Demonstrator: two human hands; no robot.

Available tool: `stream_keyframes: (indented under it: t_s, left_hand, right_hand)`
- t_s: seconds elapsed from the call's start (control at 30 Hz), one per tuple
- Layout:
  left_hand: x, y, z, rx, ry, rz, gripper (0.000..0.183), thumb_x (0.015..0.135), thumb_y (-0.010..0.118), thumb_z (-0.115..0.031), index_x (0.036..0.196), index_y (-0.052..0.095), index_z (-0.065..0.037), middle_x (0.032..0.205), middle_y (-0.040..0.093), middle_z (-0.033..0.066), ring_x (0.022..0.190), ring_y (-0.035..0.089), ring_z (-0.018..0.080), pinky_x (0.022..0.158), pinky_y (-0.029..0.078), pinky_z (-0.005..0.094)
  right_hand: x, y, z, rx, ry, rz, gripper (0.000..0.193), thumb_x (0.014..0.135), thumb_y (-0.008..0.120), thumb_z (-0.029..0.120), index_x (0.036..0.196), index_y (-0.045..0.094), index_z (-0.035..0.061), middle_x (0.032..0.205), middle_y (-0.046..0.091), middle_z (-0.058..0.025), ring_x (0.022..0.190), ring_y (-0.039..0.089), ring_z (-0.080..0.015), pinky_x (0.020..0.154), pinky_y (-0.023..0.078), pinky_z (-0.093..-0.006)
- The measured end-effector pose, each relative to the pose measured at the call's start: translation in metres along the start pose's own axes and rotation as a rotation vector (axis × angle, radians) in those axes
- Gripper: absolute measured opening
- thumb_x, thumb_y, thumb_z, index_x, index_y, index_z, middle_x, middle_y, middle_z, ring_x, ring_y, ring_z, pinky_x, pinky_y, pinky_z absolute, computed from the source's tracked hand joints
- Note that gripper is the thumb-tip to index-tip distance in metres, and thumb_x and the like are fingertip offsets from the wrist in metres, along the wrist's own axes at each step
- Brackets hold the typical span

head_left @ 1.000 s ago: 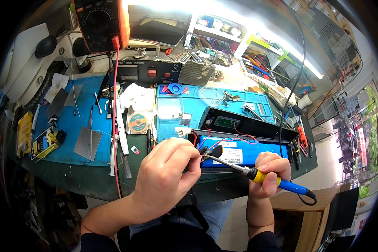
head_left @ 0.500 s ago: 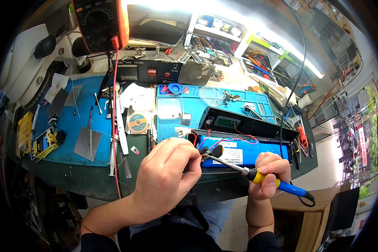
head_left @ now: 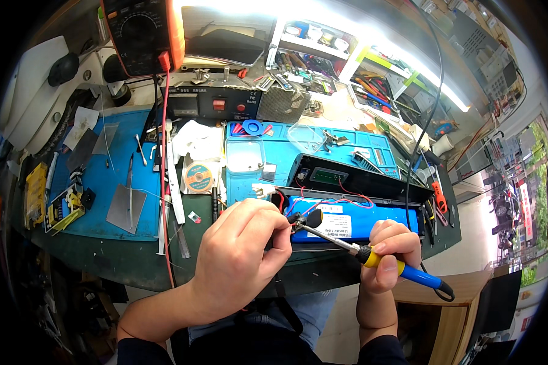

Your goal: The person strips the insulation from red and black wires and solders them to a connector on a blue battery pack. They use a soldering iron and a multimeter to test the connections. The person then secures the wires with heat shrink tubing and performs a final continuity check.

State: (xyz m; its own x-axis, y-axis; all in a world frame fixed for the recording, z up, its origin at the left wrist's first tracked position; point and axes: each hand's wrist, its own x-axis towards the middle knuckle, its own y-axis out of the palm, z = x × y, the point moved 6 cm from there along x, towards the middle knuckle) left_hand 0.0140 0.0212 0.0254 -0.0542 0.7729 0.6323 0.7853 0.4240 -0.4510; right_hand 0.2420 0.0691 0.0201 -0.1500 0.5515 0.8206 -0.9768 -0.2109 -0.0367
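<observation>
Gripping soldering iron (head_left: 368,255) with right fingers (head_left: 397,243), left fingers (head_left: 279,248) pinched (hold unclear), cluttered bench (head_left: 103,258), shelves (head_left: 316,48)

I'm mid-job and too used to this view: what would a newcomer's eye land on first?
Probably the blue-and-yellow soldering iron in the right hand, its tip close to the left hand's fingertips near the middle. Just beyond it lies a bright blue pack. The orange-and-black multimeter stands out at upper left.
</observation>
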Motion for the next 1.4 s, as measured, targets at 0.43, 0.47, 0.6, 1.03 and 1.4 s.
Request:
stream_keyframes:
  t_s: [0.43, 0.47, 0.6, 1.03, 1.4]
  left_hand:
    - [0.0007, 0.0007, -0.0007, 0.001, -0.002, 0.000, 0.023, 0.077, 0.077, 0.008, 0.093, 0.065, -0.004, 0.093, 0.069, 0.0095, 0.079, 0.068, 0.0255, 0.067, 0.054, 0.0349]
    - [0.0011, 0.0008, -0.0010, -0.001, 0.001, 0.000, 0.023, 0.077, 0.077, 0.008, 0.092, 0.065, -0.004, 0.092, 0.069, 0.0096, 0.078, 0.068, 0.0254, 0.066, 0.054, 0.0347]
    - [0.0002, 0.0008, -0.0006, -0.002, -0.009, 0.002, 0.023, 0.077, 0.078, 0.007, 0.092, 0.064, -0.004, 0.092, 0.068, 0.0097, 0.078, 0.068, 0.0254, 0.066, 0.054, 0.0350]
    - [0.0004, 0.0013, 0.0001, -0.009, -0.021, 0.016, 0.023, 0.078, 0.077, 0.007, 0.092, 0.064, -0.004, 0.093, 0.068, 0.0090, 0.075, 0.066, 0.0232, 0.063, 0.052, 0.0336]
    - [0.0001, 0.0018, 0.0008, -0.007, -0.011, 0.003, 0.024, 0.077, 0.078, 0.008, 0.093, 0.064, -0.004, 0.094, 0.069, 0.0097, 0.078, 0.068, 0.0247, 0.065, 0.054, 0.0347]
  right_hand:
    - [0.0029, 0.0062, 0.0027, -0.079, 0.035, 0.039, 0.022, 0.093, 0.067, 0.027, 0.092, 0.058, 0.0069, 0.076, 0.057, -0.0042, 0.059, 0.043, -0.0083, 0.055, 0.031, -0.0244]
    - [0.0029, 0.0061, 0.0033, -0.083, 0.035, 0.040, 0.022, 0.093, 0.067, 0.028, 0.092, 0.058, 0.0071, 0.076, 0.057, -0.0041, 0.059, 0.043, -0.0084, 0.055, 0.031, -0.0245]
    - [0.0032, 0.0061, 0.0043, -0.087, 0.044, 0.048, 0.023, 0.094, 0.067, 0.029, 0.092, 0.058, 0.0076, 0.076, 0.057, -0.0040, 0.059, 0.043, -0.0084, 0.055, 0.031, -0.0248]
    - [0.0008, 0.0007, 0.0016, -0.007, -0.006, 0.053, 0.016, 0.086, 0.072, 0.016, 0.094, 0.064, 0.0039, 0.077, 0.064, -0.0061, 0.058, 0.051, -0.0108, 0.054, 0.039, -0.0256]
    - [0.0016, 0.0006, 0.0023, -0.026, -0.023, 0.063, 0.016, 0.085, 0.073, 0.017, 0.092, 0.064, 0.0045, 0.075, 0.062, -0.0051, 0.058, 0.050, -0.0114, 0.053, 0.037, -0.0263]
